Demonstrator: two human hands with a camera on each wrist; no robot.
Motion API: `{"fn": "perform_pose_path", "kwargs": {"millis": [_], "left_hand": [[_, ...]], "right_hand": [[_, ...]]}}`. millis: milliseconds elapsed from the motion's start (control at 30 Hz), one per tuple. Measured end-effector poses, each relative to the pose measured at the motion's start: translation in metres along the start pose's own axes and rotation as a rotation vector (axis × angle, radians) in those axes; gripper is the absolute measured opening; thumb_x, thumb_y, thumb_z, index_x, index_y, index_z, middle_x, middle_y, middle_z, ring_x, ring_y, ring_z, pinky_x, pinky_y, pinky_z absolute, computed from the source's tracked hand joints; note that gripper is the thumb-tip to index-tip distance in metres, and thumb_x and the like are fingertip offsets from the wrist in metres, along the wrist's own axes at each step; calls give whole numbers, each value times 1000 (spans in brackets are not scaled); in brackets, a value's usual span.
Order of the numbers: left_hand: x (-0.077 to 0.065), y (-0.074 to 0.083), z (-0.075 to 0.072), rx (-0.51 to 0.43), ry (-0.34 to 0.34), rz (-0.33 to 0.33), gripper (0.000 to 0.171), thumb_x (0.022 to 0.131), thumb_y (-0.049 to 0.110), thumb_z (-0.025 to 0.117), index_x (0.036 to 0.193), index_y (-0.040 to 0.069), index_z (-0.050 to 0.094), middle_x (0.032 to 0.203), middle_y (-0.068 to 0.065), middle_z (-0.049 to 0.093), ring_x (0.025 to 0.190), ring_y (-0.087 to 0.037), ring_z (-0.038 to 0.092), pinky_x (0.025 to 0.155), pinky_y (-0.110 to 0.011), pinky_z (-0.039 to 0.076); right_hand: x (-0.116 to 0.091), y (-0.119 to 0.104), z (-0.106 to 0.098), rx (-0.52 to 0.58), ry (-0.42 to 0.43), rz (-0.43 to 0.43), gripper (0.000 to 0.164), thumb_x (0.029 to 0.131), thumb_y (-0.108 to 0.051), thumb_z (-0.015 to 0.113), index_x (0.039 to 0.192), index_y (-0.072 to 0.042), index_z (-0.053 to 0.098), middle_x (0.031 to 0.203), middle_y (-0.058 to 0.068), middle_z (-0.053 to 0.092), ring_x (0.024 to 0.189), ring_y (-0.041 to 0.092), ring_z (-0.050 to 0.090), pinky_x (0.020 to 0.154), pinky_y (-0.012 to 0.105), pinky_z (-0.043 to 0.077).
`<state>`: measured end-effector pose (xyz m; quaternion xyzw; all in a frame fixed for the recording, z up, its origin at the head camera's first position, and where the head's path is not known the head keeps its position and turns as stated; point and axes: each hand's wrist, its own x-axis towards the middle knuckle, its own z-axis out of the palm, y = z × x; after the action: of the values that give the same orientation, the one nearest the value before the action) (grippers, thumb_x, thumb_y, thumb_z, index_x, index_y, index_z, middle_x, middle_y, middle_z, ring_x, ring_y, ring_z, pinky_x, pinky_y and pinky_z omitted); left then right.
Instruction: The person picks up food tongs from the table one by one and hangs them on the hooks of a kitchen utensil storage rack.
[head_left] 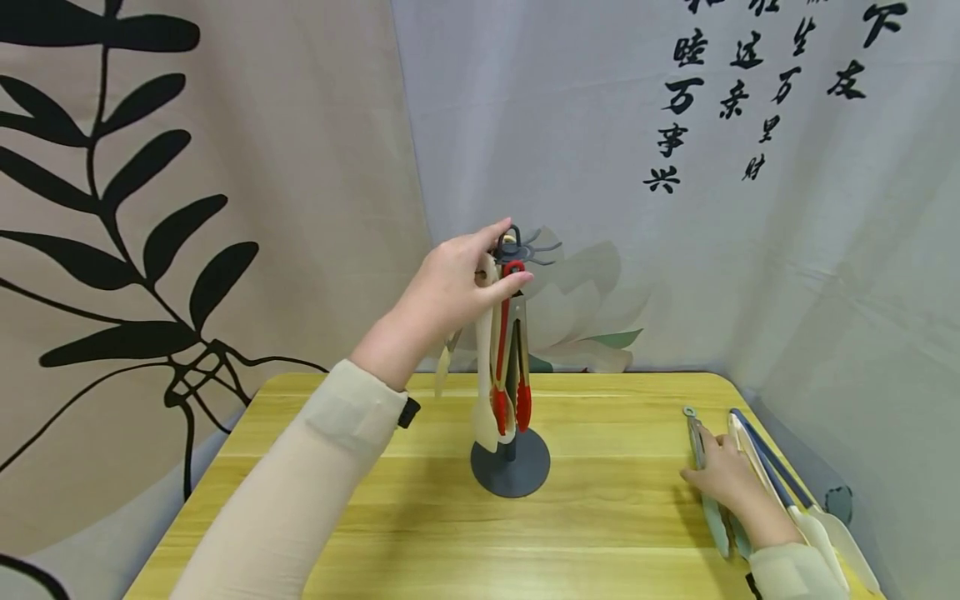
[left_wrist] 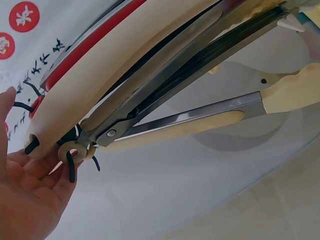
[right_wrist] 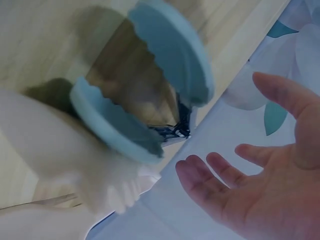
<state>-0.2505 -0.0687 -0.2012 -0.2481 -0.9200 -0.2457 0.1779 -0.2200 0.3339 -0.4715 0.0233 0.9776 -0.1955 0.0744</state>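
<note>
3 pr tongs (head_left: 523,410) (left_wrist: 292,91) (right_wrist: 115,122), 1 stand (head_left: 510,471), 1 tbl (head_left: 615,508), 2 grips (head_left: 461,271) (head_left: 723,471).

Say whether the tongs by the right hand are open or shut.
Open: in the right wrist view, the tongs have their tips apart.

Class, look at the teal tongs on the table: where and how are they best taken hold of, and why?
Probably by the arms, near the ring, coming from above: the tongs lie on the table with their tips spread, and the arms narrow towards the ring, so the right hand should span both there.
</note>
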Motion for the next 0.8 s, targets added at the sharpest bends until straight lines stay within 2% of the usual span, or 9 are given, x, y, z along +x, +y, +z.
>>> {"fn": "perform_pose_path", "kwargs": {"millis": [200,367,467,533,600,667,800], "left_hand": [[1,-1,-1,-22,8,4,74,84,50,65,147,24,36,70,-2,47,72,-15,46,67,-27,41],[1,-3,-2,-18,16,4,75,82,50,67,146,24,38,89,0,59,71,-15,46,66,-27,41],[2,-3,-3,-17,13,4,74,83,49,67,146,23,38,105,0,60,82,-16,49,73,-29,44],[2,-3,-3,-9,7,-1,74,83,50,66,146,24,37,114,-2,59,96,-16,51,84,-30,46],[2,-3,-3,-6,2,-6,74,83,51,65,147,25,36,126,-3,56,111,-17,49,94,-32,45],[1,-3,-3,-2,2,-12,74,84,53,64,147,26,36,135,-1,51,122,-16,45,100,-33,43],[1,-4,-2,-5,10,-10,73,84,53,63,146,26,36,132,1,53,118,-16,46,96,-33,44]], "right_hand": [[6,6,-1,-23,-27,25,95,84,-35,68,146,10,13,138,46,12,109,68,32,75,63,43],[10,8,-2,-35,-42,33,97,82,-36,70,146,11,14,135,47,14,108,68,31,75,64,42],[12,7,-2,-39,-57,43,98,81,-36,71,146,11,14,137,47,12,106,67,34,73,62,43],[12,6,-2,-42,-66,46,99,80,-37,72,145,12,15,137,48,9,104,67,35,73,60,44],[13,6,-1,-41,-74,55,100,80,-37,72,145,12,15,139,48,3,103,67,36,73,60,44],[13,6,0,-41,-81,62,101,80,-37,73,145,13,15,138,49,4,103,67,36,74,60,44],[15,7,2,-46,-93,91,100,79,-35,74,144,14,15,131,50,16,104,68,35,76,61,44]]}}
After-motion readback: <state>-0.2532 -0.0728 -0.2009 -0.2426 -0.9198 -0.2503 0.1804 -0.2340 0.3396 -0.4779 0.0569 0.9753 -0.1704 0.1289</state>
